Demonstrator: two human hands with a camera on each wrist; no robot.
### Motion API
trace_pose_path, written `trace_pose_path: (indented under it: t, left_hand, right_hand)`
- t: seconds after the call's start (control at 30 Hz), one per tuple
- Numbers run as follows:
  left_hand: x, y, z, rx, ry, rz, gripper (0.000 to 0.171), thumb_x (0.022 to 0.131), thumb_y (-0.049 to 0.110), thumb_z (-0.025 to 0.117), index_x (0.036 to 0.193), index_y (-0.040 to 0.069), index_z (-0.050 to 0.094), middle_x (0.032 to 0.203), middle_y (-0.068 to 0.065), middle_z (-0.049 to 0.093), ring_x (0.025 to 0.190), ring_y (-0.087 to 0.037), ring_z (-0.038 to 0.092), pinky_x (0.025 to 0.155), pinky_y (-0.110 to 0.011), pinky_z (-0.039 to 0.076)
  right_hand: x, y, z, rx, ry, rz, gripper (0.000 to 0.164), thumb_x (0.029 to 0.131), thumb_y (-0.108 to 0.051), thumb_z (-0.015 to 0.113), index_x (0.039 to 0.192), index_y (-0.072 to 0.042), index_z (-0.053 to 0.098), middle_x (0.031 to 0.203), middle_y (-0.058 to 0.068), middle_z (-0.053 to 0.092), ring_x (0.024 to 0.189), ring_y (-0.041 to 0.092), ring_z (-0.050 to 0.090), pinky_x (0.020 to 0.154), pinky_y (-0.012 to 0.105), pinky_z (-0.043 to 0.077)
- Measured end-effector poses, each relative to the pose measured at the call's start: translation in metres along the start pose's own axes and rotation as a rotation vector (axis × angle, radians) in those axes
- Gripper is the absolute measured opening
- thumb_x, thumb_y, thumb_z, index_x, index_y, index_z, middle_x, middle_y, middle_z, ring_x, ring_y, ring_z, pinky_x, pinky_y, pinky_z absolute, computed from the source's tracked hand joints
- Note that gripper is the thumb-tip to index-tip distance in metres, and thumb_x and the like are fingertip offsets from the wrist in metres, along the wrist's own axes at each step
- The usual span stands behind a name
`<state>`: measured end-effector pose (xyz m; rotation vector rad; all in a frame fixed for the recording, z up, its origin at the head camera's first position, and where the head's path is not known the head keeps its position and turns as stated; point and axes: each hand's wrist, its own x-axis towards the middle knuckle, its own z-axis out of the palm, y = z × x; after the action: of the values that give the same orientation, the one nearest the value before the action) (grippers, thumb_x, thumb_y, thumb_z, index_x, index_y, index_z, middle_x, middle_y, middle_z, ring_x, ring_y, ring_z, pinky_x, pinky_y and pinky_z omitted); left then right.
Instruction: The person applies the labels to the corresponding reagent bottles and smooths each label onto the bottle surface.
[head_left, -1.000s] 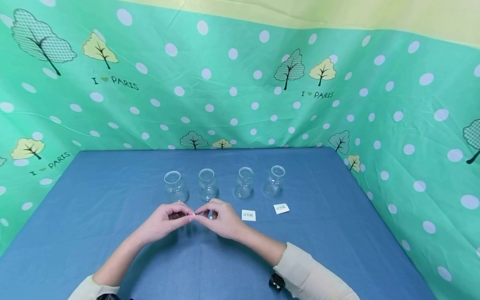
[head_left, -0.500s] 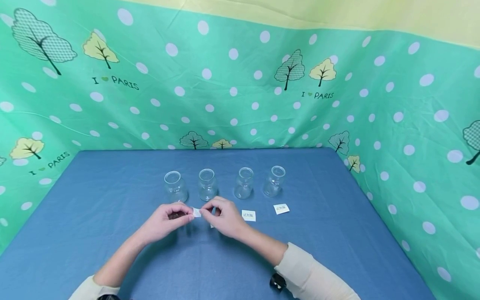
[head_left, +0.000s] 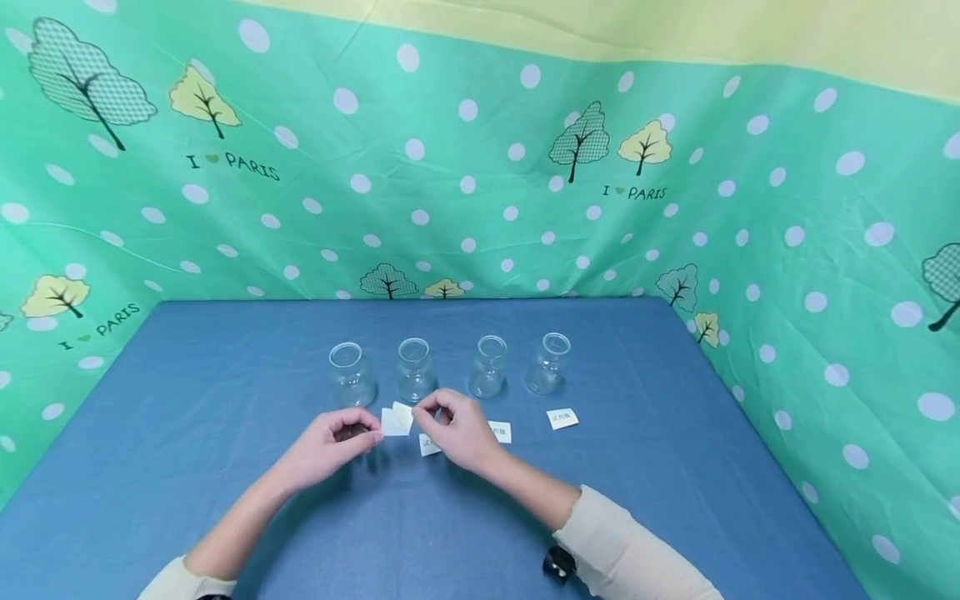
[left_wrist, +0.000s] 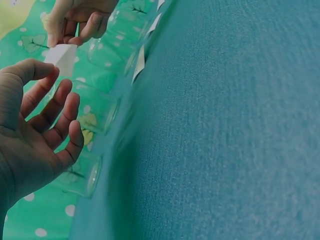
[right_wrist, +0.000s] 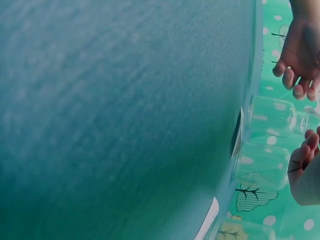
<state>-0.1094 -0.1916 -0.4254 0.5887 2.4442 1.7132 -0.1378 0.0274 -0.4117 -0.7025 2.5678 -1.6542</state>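
My left hand (head_left: 330,446) pinches one edge of a white paper sticker (head_left: 395,422) between thumb and index finger. Thumb and index finger of my right hand (head_left: 459,432) grip its other edge. In the head view the sticker shows as two white leaves spread in a V, like a label parting from its backing. Held up off the table, the sticker (left_wrist: 62,59) bridges both hands in the left wrist view, where the left hand's other fingers fan out loosely. A label with handwriting (head_left: 429,444) lies on the table, partly hidden under the right hand.
Several clear glass jars stand in a row behind the hands, from the leftmost jar (head_left: 352,382) to the rightmost jar (head_left: 548,367). Two more written labels lie before the right-hand jars, one label (head_left: 502,432) partly covered, the other label (head_left: 562,418) farther right.
The fingertips, nearly together at first, have drawn apart as my right hand moved right and slightly up. The white sticker has spread out into two leaves between them. Left hand stays nearly still.
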Motion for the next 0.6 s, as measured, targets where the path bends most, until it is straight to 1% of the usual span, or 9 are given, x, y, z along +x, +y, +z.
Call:
trace_pose_path:
  t: [0.03,0.13,0.23,0.27,0.37,0.47,0.6]
  left_hand:
    - [0.000,0.000,0.000,0.003,0.003,-0.005,0.011,0.089,0.008,0.060,0.092,-0.002,0.063,0.075,-0.008,0.059,0.063,-0.013,0.057,0.059,-0.024,0.048]
    - [-0.001,0.000,0.000,0.009,0.015,-0.025,0.010,0.090,0.010,0.060,0.092,0.000,0.062,0.072,-0.004,0.058,0.062,-0.015,0.056,0.056,-0.024,0.046]
    - [-0.002,0.000,0.001,0.014,0.027,-0.047,0.010,0.090,0.011,0.060,0.092,0.001,0.062,0.071,-0.002,0.057,0.061,-0.017,0.054,0.054,-0.023,0.044]
    - [-0.003,0.000,0.001,0.014,0.031,-0.054,0.010,0.090,0.012,0.060,0.092,0.002,0.062,0.070,-0.003,0.057,0.060,-0.018,0.054,0.054,-0.023,0.044]
    - [-0.003,0.001,0.001,0.017,0.039,-0.067,0.011,0.090,0.012,0.061,0.092,0.002,0.062,0.070,-0.005,0.056,0.060,-0.018,0.054,0.053,-0.023,0.044]
    - [-0.004,0.001,0.001,0.021,0.044,-0.067,0.012,0.090,0.012,0.061,0.093,0.001,0.062,0.070,-0.008,0.056,0.060,-0.017,0.054,0.053,-0.023,0.044]
    - [-0.006,0.000,0.000,0.026,0.046,-0.065,0.013,0.090,0.011,0.060,0.094,-0.001,0.062,0.069,-0.007,0.056,0.059,-0.016,0.053,0.052,-0.023,0.043]
  right_hand:
    - [0.000,-0.002,-0.001,0.002,0.005,0.008,0.009,0.088,-0.011,0.062,0.088,-0.007,0.070,0.074,0.007,0.061,0.056,0.007,0.042,0.053,0.014,0.033]
    - [-0.002,-0.017,-0.008,0.016,0.015,0.013,0.010,0.088,-0.007,0.061,0.088,-0.002,0.069,0.071,0.011,0.058,0.056,0.008,0.041,0.053,0.013,0.033]
    - [-0.004,-0.028,-0.014,0.036,0.028,0.002,0.010,0.087,-0.004,0.060,0.087,0.002,0.068,0.067,0.013,0.054,0.054,0.007,0.039,0.052,0.015,0.033]
    - [-0.004,-0.028,-0.015,0.042,0.035,-0.003,0.010,0.087,-0.004,0.060,0.087,0.001,0.068,0.066,0.012,0.053,0.054,0.006,0.039,0.052,0.015,0.033]
    - [-0.002,-0.013,-0.013,0.050,0.058,-0.013,0.010,0.087,-0.008,0.061,0.087,-0.003,0.069,0.064,0.008,0.052,0.053,0.003,0.038,0.051,0.017,0.034]
    - [0.001,0.002,-0.012,0.050,0.081,-0.020,0.009,0.087,-0.011,0.062,0.088,-0.007,0.070,0.064,0.005,0.053,0.053,0.004,0.039,0.051,0.016,0.034]
    - [0.002,0.005,-0.016,0.039,0.107,-0.027,0.008,0.086,-0.011,0.063,0.086,-0.007,0.070,0.065,0.005,0.054,0.054,0.006,0.040,0.050,0.016,0.034]
